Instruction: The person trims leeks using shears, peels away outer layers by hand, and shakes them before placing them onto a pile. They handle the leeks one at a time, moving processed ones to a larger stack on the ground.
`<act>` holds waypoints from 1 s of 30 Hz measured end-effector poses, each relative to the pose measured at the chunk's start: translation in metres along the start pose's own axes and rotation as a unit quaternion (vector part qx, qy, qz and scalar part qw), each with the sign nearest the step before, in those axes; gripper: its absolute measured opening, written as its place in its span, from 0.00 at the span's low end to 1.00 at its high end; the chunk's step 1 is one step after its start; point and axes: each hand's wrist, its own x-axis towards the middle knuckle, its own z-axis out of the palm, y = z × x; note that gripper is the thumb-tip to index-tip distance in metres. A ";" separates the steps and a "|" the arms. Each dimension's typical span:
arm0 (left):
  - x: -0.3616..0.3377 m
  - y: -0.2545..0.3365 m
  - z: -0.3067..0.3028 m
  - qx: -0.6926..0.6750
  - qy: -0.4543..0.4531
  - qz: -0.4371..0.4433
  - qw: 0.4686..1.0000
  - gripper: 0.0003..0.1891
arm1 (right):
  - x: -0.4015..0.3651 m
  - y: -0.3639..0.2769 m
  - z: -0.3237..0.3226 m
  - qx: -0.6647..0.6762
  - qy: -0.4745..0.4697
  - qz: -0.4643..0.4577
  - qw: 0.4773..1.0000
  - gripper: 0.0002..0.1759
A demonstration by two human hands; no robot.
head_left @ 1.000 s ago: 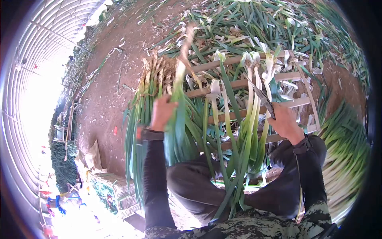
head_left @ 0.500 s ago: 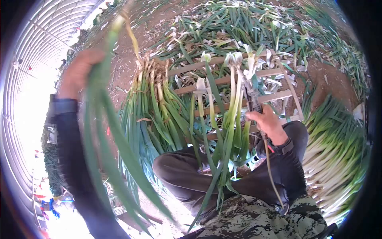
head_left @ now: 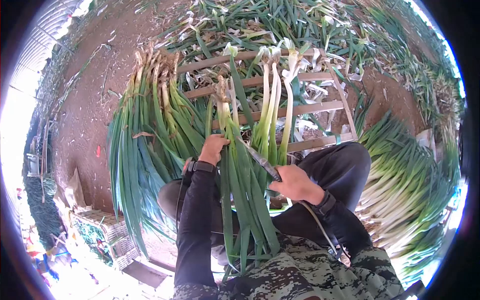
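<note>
By the slatted wooden surface (head_left: 322, 107) on soil (head_left: 82, 135), our left fingers (head_left: 221, 140) pinch green onions (head_left: 242, 167); our right fingers (head_left: 278, 187) grip a tool (head_left: 262, 160).

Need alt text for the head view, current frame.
Left hand grips long green onions, roots pointing away; right hand holds a slim hose-fed tool beside them. Slatted wooden frame ahead, onion bunch at left, onion pile at right, leaf debris beyond.

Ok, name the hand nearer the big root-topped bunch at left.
Left: the left hand holds stalks just right of the bunch; the right hand is farther right, gripping a slim tool.
</note>
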 end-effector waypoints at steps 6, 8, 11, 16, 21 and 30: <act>-0.019 0.012 0.026 0.018 0.122 0.023 0.992 0.12 | 0.038 -0.014 0.011 -0.071 0.028 0.020 0.997 0.18; -0.017 0.012 0.024 0.051 0.126 0.036 0.990 0.11 | 0.039 -0.020 0.012 -0.086 0.049 0.015 0.995 0.19; -0.008 0.010 0.017 0.101 0.114 0.038 0.988 0.13 | 0.036 -0.028 0.014 -0.116 0.043 -0.004 0.992 0.18; 0.006 0.001 0.013 0.165 0.135 0.080 0.974 0.12 | 0.065 -0.033 0.018 -0.154 0.069 0.000 0.986 0.17; 0.011 0.000 0.013 0.297 0.182 0.090 0.933 0.14 | 0.060 -0.046 0.009 -0.158 0.064 -0.010 0.985 0.17; -0.010 0.024 0.027 0.417 0.218 0.124 0.873 0.13 | 0.085 -0.055 0.015 -0.181 0.059 0.011 0.982 0.16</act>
